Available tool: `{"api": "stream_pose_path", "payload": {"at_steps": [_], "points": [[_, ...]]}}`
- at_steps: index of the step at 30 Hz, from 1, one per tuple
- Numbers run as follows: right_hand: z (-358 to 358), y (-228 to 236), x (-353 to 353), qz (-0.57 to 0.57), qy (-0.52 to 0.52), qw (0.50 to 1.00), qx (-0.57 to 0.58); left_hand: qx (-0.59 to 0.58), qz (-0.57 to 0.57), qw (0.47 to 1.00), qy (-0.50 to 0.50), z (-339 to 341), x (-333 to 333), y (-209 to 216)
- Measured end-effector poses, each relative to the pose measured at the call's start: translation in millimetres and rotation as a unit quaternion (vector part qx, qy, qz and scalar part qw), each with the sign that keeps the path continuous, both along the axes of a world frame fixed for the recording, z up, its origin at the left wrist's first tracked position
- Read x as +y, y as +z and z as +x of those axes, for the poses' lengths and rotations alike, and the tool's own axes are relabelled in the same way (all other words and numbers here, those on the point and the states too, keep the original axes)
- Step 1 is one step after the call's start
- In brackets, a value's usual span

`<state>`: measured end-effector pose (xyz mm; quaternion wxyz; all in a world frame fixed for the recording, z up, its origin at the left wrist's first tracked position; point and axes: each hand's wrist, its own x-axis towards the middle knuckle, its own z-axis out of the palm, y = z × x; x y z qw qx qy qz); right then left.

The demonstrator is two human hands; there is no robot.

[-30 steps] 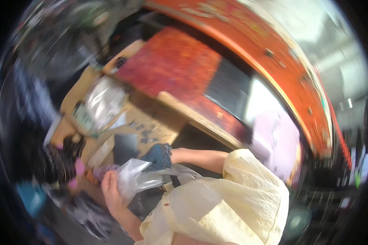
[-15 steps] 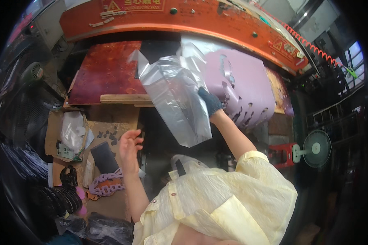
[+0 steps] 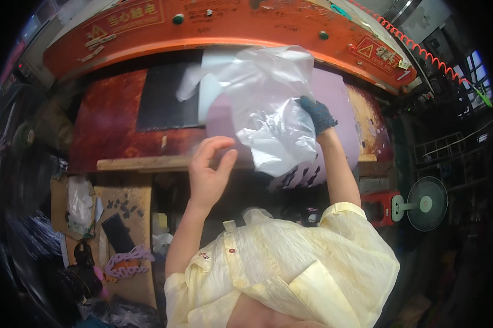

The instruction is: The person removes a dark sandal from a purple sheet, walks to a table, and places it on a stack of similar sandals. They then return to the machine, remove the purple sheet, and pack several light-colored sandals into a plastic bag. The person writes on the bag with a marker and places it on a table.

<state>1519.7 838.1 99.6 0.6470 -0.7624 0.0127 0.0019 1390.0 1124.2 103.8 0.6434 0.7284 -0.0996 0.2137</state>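
My right hand [image 3: 319,116], in a dark blue knit glove, grips the right edge of a thin, clear plastic sheet [image 3: 276,128]. The plastic is crumpled and partly blurred at its left end. It spreads over a pale purple sheet [image 3: 334,90], whose cut-out holes show along the near edge. My left hand [image 3: 209,172] is bare and holds nothing. Its fingers are bent with the thumb apart, close to the purple sheet's left side. A black rectangular sheet [image 3: 170,98] and a whitish sheet [image 3: 209,90] lie left of the purple one on a reddish-brown board [image 3: 109,120].
An orange machine beam [image 3: 246,27] spans the far side above the board. A wooden strip [image 3: 142,163] runs along the near edge. At lower left are a cardboard box [image 3: 63,210], a dark slab [image 3: 118,233] and purple cut strips [image 3: 129,262]. A fan [image 3: 426,203] stands at right.
My right hand has carried the plastic sheet rightward and away, over the purple sheet. My left hand has moved up and right toward it. The view has shifted, showing more of the black sheet.
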Motion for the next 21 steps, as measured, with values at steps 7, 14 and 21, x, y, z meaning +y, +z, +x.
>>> {"api": "stream_pose_path", "payload": {"at_steps": [7,14,21], "points": [[95,-44,-130,-0.367,-0.038,0.924,0.098,-0.050,0.181,0.971,-0.146,136,-153,2],[162,40,-155,-0.532,-0.032,0.845,-0.034,0.024,0.457,0.875,-0.161,189,-209,-83],[273,160,-51,-0.410,-0.091,0.813,-0.403,-0.008,0.481,0.870,-0.109,184,-205,-105]]}}
